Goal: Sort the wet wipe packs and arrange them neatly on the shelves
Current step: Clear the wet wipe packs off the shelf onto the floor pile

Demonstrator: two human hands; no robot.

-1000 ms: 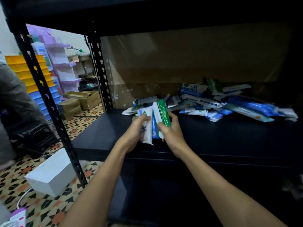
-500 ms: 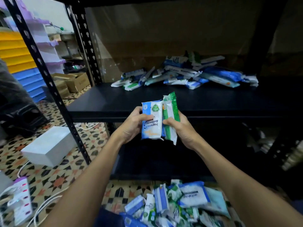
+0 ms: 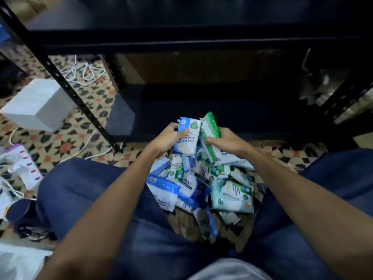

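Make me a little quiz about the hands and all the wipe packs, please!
1. True or false: the left hand holds a blue and white pack.
2. What colour is the edge of the pack in the right hand? A) red B) green C) yellow
3. Fill the gap: the pile of loose packs lies on the floor between the person's ____.

Key
1. True.
2. B, green.
3. Legs: the pile sits between the two blue-trousered legs, in front of the black shelf rack.
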